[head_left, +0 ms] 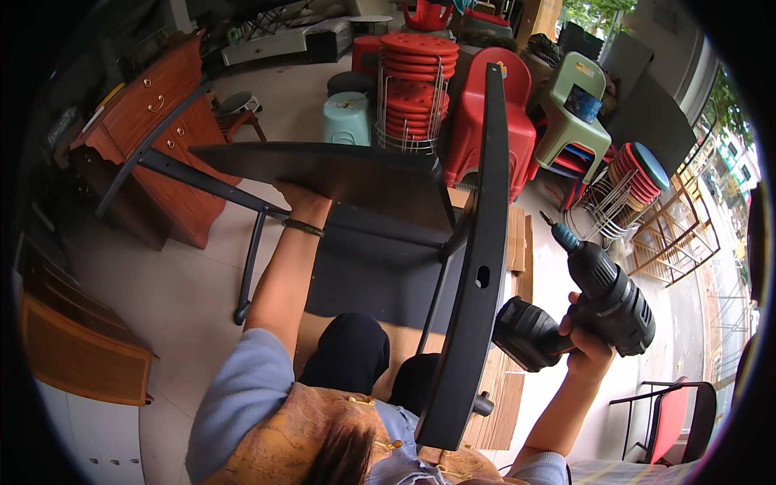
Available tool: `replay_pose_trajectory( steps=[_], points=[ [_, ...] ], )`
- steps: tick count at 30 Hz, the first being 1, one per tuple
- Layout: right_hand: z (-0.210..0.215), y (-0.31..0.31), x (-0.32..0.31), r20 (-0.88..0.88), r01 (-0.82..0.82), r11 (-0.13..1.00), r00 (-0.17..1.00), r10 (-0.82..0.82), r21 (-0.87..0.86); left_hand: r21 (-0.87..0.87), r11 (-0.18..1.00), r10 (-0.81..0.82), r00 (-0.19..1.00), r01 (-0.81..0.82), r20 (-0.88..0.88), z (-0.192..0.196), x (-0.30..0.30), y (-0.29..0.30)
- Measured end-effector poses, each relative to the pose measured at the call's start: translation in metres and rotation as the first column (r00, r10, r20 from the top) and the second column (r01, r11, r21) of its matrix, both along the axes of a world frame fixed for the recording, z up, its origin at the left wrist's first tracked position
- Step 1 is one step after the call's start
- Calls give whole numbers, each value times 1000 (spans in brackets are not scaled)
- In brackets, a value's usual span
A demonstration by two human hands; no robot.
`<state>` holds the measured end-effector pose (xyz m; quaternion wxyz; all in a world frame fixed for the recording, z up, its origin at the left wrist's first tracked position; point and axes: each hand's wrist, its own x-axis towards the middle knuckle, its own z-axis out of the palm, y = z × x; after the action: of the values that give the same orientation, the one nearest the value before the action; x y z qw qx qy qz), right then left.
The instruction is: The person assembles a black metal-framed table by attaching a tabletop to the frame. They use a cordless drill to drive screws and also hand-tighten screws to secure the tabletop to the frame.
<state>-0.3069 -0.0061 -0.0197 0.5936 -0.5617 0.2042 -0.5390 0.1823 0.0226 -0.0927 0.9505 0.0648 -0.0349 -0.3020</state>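
Note:
My right hand point(590, 349) is closed round the handle of a black cordless drill point(606, 299). The drill's bit points up and to the left, and its battery point(527, 333) faces left. My left hand point(305, 199) is at the lower edge of a dark board point(331, 174), its fingers hidden behind it. That board belongs to a black piece of furniture with metal tubes, tipped before me. A long black bar point(483, 267) with an oval hole rises on its right side, between my arms. A curved black foot point(153, 145) is at the far left end.
Flattened cardboard point(503, 404) lies on the floor beneath. Beyond stand stacked red stools point(416, 65), a pale blue stool point(346, 120), red chairs point(489, 121) and green chairs point(570, 113). A reddish wooden cabinet point(162, 145) is at left, a red-and-black chair point(671, 420) at lower right.

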Motion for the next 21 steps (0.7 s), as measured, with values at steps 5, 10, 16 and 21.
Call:
replay_pose_trajectory(
  steps=[5,10,16,21],
  points=[
    [17,1,16,-17,86,996,996,-86,32,29,999,25,999,-26,32,16,-10,1],
    [21,-4,20,-74,62,996,996,-58,56,128,989,72,997,-67,-39,48,-40,11],
    [18,-14,18,-122,28,999,992,-30,-15,108,985,125,987,-135,97,20,-7,4],
    [32,-7,29,-80,-16,998,997,20,57,59,991,115,986,-123,119,10,9,5]
  ],
)
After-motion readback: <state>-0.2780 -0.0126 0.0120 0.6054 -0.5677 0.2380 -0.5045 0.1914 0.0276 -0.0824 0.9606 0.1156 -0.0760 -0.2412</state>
